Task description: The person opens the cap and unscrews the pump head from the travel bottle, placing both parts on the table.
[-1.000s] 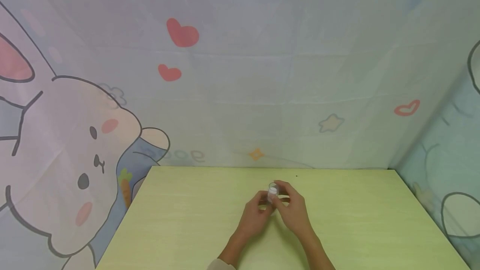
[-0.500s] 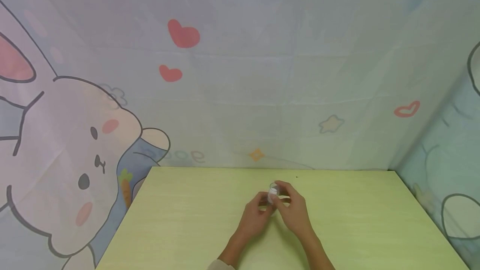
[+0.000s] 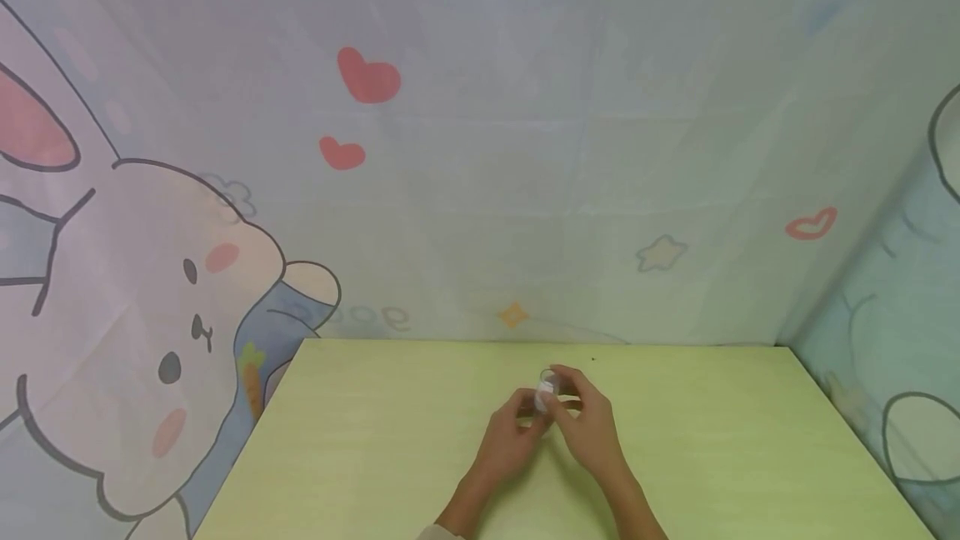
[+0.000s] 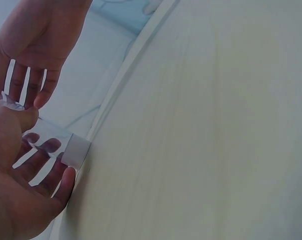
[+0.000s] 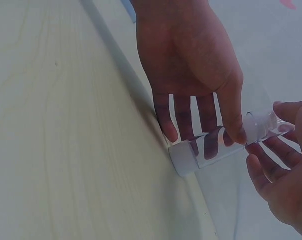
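Note:
A small clear bottle (image 3: 545,391) with a white end stands between my two hands over the far middle of the table. My left hand (image 3: 507,440) grips its see-through body, the thumb on one side and the fingers behind it. With thumb and fingers my right hand (image 3: 588,430) pinches the clear top end. In the right wrist view the white base (image 5: 183,158) is close over the tabletop, and the clear cap (image 5: 261,123) lies between the right thumb and fingers. Fingers hide much of the bottle in the head view.
The pale yellow-green table (image 3: 375,440) ends at a printed cloth backdrop (image 3: 480,190) with hearts and a rabbit. A tiny dark speck (image 3: 593,359) lies near the far edge. Another cloth wall (image 3: 900,340) flanks the table on the right.
Both hands keep their hold on the bottle, its top leaning very slightly to the right. The head view has tilted up a little, so the scene sits lower.

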